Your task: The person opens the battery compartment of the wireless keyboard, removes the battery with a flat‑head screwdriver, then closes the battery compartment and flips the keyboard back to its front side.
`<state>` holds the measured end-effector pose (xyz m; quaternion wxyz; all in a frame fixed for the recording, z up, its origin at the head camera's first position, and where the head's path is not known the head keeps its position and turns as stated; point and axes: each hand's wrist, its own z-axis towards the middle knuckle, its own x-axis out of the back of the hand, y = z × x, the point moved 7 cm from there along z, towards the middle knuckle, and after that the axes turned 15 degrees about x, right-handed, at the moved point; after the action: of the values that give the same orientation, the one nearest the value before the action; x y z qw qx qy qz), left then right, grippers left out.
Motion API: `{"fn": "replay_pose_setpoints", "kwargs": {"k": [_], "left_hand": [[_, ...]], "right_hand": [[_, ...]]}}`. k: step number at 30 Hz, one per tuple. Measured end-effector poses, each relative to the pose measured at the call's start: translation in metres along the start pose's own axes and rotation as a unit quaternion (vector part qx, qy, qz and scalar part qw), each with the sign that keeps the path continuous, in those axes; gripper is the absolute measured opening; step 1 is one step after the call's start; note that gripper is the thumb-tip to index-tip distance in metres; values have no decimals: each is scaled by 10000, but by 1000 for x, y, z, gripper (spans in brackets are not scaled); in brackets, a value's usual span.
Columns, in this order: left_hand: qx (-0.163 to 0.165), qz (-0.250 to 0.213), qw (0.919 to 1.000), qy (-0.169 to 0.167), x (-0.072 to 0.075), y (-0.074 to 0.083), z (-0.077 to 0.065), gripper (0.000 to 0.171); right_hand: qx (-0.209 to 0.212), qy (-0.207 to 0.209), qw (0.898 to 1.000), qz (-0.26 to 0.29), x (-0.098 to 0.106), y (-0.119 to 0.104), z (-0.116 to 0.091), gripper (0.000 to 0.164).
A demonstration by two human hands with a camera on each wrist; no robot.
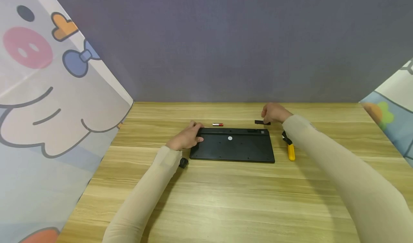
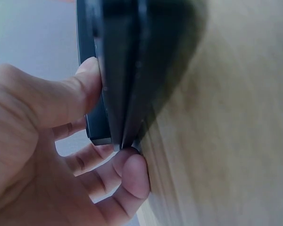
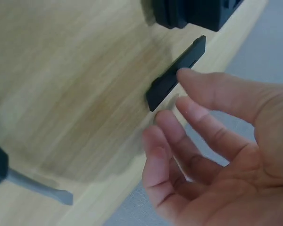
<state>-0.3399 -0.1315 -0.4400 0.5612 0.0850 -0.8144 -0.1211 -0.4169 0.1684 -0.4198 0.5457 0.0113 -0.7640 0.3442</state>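
Note:
A black keyboard (image 1: 232, 146) lies with its underside up on the wooden table. My left hand (image 1: 187, 137) grips its far left corner; in the left wrist view the thumb (image 2: 87, 80) presses on one face while fingertips curl at the lower edge. Past the keyboard's far right corner lies a small, thin black cover (image 1: 259, 122). My right hand (image 1: 274, 112) is at this cover. In the right wrist view the thumb tip (image 3: 188, 77) touches the cover (image 3: 165, 87), and the other fingers are loosely bent beside it, not visibly round it.
A red and silver battery (image 1: 217, 124) lies behind the keyboard. Right of the keyboard is a screwdriver with a yellow handle (image 1: 291, 152); its grey shaft (image 3: 40, 186) shows in the right wrist view. A grey wall panel (image 1: 226, 45) borders the table's far edge.

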Motion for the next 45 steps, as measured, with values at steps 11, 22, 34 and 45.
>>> {"fn": "replay_pose_setpoints", "kwargs": {"k": [11, 22, 34, 45], "left_hand": [[-98, 20, 9999, 16, 1, 2, 1, 51], [-8, -12, 10000, 21, -1, 1, 1, 51], [-22, 13, 10000, 30, -1, -1, 1, 51], [-109, 35, 9999, 39, -1, 0, 2, 51]], "right_hand": [[294, 307, 9989, -175, -5, 1, -5, 14], [1265, 691, 9895, 110, 2, -26, -21, 6], [1863, 331, 9815, 290, -14, -41, -31, 9], [1860, 247, 9819, 258, -20, -36, -26, 10]]}}
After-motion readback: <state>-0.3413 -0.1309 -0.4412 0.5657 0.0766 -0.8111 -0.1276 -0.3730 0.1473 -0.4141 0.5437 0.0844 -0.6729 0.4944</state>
